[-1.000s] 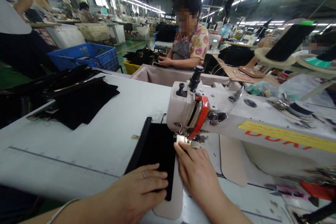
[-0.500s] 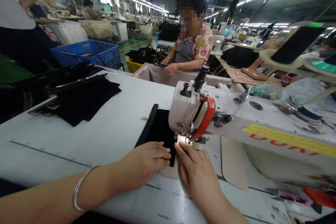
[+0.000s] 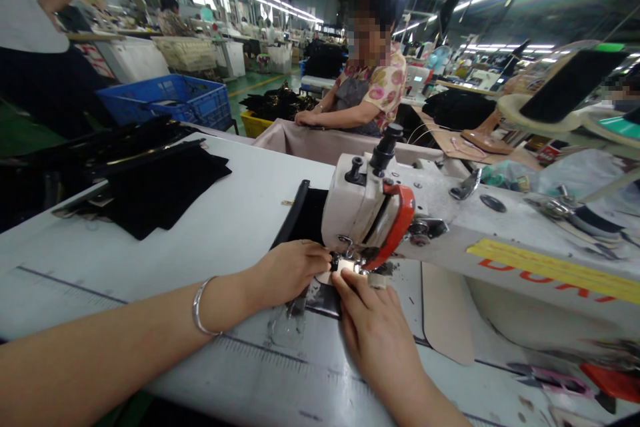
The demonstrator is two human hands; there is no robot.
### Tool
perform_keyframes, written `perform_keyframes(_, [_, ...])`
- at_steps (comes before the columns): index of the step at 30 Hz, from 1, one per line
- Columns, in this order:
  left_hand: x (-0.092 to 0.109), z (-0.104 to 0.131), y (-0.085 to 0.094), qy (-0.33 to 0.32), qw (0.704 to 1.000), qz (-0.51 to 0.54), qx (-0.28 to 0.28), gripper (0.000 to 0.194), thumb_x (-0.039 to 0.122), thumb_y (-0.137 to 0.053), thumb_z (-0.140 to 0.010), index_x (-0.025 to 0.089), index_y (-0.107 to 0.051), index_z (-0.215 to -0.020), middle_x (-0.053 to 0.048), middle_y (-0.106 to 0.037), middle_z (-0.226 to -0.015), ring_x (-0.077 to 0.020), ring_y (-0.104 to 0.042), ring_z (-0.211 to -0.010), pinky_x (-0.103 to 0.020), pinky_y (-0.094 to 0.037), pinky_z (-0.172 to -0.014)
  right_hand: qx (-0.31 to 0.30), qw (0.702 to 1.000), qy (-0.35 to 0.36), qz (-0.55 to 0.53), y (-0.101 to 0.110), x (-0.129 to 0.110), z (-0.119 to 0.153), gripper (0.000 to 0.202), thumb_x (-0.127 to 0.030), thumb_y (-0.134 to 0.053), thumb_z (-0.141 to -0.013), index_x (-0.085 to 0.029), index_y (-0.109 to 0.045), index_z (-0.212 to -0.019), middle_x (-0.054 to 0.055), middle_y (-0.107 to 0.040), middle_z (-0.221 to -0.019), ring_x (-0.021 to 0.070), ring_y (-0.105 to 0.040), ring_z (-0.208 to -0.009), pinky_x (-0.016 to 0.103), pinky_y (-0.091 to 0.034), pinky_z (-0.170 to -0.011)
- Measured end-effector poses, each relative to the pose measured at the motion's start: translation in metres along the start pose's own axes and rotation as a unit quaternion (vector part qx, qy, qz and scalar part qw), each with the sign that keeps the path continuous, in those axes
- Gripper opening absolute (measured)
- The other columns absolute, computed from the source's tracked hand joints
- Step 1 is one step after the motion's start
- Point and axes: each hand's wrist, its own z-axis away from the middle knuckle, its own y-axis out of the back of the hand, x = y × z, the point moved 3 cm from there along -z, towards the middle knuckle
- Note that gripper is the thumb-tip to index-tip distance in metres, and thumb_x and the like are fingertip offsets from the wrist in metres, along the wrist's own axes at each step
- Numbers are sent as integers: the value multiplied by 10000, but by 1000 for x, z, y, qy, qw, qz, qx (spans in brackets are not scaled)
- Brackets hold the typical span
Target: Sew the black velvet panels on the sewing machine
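Observation:
A black fabric piece [image 3: 312,209] with a dark stiff strip [image 3: 294,217] along its left side lies partly under the sewing machine head [image 3: 345,203]. My left hand [image 3: 293,270] has its fingers together on the near end of this piece, close to the presser foot [image 3: 334,260]; the thumb is hidden. My right hand [image 3: 375,320] lies with fingers stretched out, the fingertips on a small pale metal plate [image 3: 346,267] beside the foot. A beige band [image 3: 377,281] is around one of its fingers. A zipper pull [image 3: 287,203] shows left of the strip.
Black pieces [image 3: 165,190] are stacked on the left of the white table [image 3: 240,180]. Pink-handled snips [image 3: 563,380] lie at the lower right. Across the table, a co-worker [image 3: 370,80] stands behind a fabric-lined bin [image 3: 305,140]. A blue crate [image 3: 165,103] stands beyond.
The black fabric piece has slid away from me beneath the machine, and my left hand has followed it forward. My right hand has stayed nearly still. The co-worker's hands have shifted left.

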Motion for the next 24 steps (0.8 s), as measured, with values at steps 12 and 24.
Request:
perform_keyframes(12, [-6, -13, 0, 16, 997, -34, 64, 229, 116, -495, -954, 207, -705, -942, -11, -712, -1072, -180, -642, -1062, -284, -480, -989, -25, 999, -26, 5, -4, 0, -7, 485, -164, -466, -948, -160, -452, -1434, 112, -581, -1332, 302, -498, -1189, 465, -409, -963])
perform_keyframes(24, [-10, -6, -3, 16, 998, -20, 63, 210, 138, -537, -939, 217, -716, -1016, -14, -711, -1128, -179, -635, -1083, -297, -485, -985, -2, 1000, -23, -1, -2, -7, -9, 449, -140, -487, -924, -169, -520, -1370, 104, -591, -1309, 272, -538, -1044, 457, -457, -900])
